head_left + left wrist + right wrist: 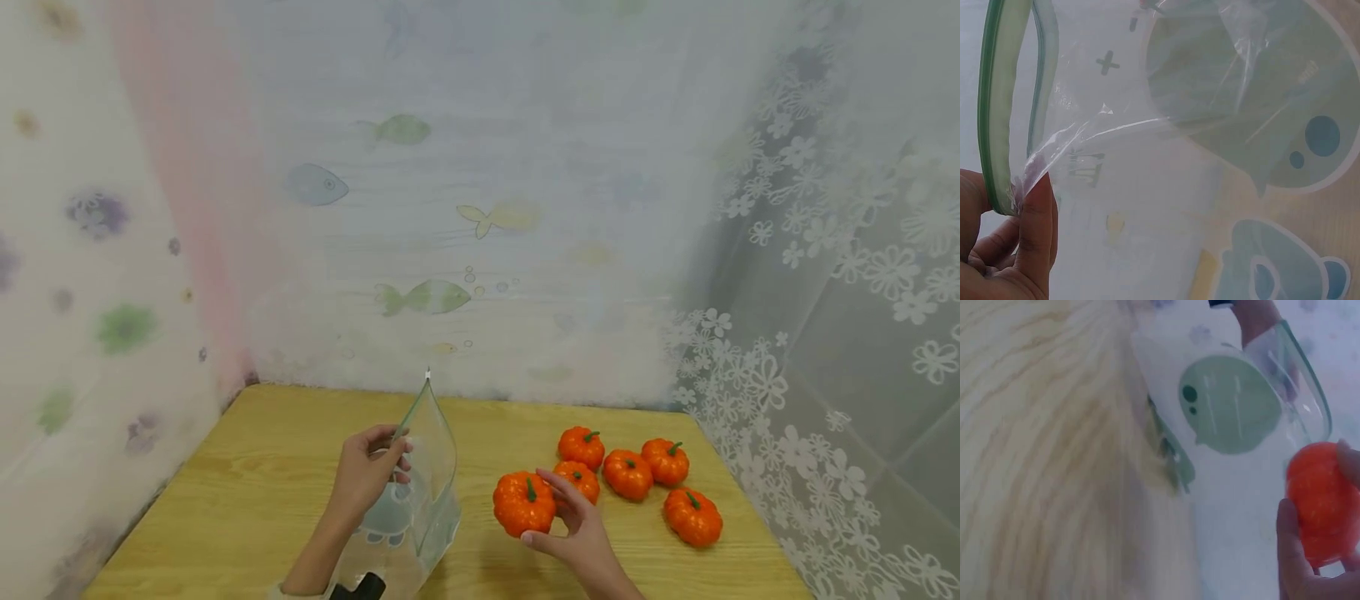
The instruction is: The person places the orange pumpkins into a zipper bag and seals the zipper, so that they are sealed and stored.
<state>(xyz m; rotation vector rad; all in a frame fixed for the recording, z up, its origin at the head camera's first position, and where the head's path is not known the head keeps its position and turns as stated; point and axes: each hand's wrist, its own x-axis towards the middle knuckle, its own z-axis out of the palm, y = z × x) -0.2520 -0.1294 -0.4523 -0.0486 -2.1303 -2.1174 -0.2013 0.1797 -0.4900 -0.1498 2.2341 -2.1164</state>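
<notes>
My left hand [371, 467] pinches the rim of a clear zip bag [435, 521] with a green-edged opening, holding it upright on the table. In the left wrist view, thumb and fingers [1036, 244] nip the corner of the green zip strip [988, 119]; printed cartoon shapes show on the plastic. To the right of the bag, my right hand [581, 537] grips a small orange pumpkin [517, 507] between thumb and fingers, above the table. The right wrist view has this pumpkin [1321, 503] close to the bag's mouth, apart from the bag in the head view.
Several more orange pumpkins with green stems, among them one pumpkin [693, 518] nearest the right edge, lie on the wooden table [247, 467]. A fish-patterned curtain [480, 250] hangs behind, and a flowered translucent sheet [847, 333] borders the right side.
</notes>
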